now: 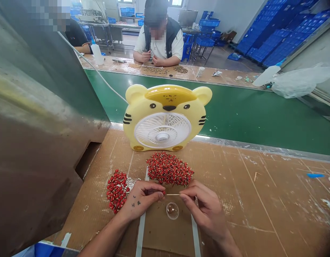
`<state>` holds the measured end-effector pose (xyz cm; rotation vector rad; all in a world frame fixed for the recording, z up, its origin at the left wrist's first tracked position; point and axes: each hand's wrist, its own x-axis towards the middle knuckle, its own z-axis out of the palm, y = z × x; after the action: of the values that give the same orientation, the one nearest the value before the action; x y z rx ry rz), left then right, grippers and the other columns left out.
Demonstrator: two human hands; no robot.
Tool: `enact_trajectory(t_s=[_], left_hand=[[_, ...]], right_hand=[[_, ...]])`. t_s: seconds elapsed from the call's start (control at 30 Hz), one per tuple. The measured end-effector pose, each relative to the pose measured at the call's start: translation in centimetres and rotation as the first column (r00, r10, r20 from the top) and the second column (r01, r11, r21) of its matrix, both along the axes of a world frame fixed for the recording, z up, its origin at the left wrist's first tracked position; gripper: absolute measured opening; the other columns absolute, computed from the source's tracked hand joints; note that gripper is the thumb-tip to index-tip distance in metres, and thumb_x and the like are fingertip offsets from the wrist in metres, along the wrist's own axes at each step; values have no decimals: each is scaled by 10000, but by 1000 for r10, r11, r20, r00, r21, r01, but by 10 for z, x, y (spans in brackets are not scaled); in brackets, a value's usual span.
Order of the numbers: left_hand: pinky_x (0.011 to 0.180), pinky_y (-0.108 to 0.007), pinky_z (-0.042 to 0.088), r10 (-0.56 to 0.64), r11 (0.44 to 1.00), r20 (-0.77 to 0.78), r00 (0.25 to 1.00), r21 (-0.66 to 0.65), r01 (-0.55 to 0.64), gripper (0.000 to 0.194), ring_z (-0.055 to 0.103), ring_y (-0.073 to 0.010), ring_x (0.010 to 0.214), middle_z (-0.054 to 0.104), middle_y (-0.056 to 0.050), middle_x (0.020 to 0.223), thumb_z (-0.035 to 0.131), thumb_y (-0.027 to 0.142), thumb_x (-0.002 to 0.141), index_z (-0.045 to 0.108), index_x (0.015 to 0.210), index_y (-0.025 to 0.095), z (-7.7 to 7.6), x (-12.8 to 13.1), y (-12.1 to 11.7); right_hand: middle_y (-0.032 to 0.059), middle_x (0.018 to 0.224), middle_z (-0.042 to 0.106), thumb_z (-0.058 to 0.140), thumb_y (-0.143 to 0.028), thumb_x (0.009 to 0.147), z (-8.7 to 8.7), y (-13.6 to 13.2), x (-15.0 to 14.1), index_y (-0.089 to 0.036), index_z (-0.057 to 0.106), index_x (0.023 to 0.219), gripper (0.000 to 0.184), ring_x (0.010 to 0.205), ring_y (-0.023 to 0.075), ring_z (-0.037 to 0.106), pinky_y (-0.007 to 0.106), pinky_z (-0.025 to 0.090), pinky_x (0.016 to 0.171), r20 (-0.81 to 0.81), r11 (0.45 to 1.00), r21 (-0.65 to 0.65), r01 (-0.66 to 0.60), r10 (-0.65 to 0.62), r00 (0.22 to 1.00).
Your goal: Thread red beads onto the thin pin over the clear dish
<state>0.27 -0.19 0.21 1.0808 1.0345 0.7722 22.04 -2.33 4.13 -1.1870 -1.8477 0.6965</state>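
Observation:
My right hand (205, 207) pinches a thin wooden stick (173, 194) between thumb and forefinger, its tip pointing toward my left hand (140, 200). Those left fingertips are closed on a small red piece (164, 192). Just below the stick lies a clear plastic dome (172, 210) on a brown cardboard sheet (165, 232) edged with white strips. Above my hands is a heap of red-and-gold beaded pieces (169, 168), and a smaller heap (117, 190) lies to the left of my left hand.
A yellow tiger-shaped fan (165, 117) stands beyond the heaps, on the cardboard-covered bench (248, 189). A metal panel (39, 125) rises at the left. Past a green conveyor belt (234, 121), a co-worker (158, 43) sits at a bench with small piles. Blue crates (277, 35) are stacked behind.

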Motion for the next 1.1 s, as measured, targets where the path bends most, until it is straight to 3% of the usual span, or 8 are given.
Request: enact_trajectory(t_s=[0.57,0.8,1.0,1.1], left_hand=[[619,-234,513,22,998,99,995,-58,-16,200,703,-171,663,775,-58,759,783,310,740,802,875,163,-5,0,-2],[622,-234,509,44,998,107,993,-50,-39,195,672,-154,637,774,-57,735,795,294,714,792,846,149,0,1,0],[631,-247,525,43,999,90,995,-27,-41,209,676,-164,649,779,-71,753,796,303,707,787,838,141,2,1,0],[644,-244,530,36,999,76,996,-18,-34,214,691,-174,676,784,-73,763,796,310,710,786,840,140,2,-1,0]], right_hand=[[12,667,607,593,-226,942,-5,3,-8,-192,681,804,167,601,140,556,244,425,550,25,1000,-2,-8,8,1000],[4,647,562,594,-234,940,-6,-1,6,-188,674,795,172,584,144,531,254,402,539,19,1000,6,23,-23,1000],[25,709,607,580,-279,957,-14,-15,10,-194,661,774,217,650,158,573,255,421,581,215,989,-109,-96,118,969],[37,759,626,567,-328,965,-17,-20,22,-198,684,898,187,693,173,595,260,449,608,264,986,-159,-45,86,961]])
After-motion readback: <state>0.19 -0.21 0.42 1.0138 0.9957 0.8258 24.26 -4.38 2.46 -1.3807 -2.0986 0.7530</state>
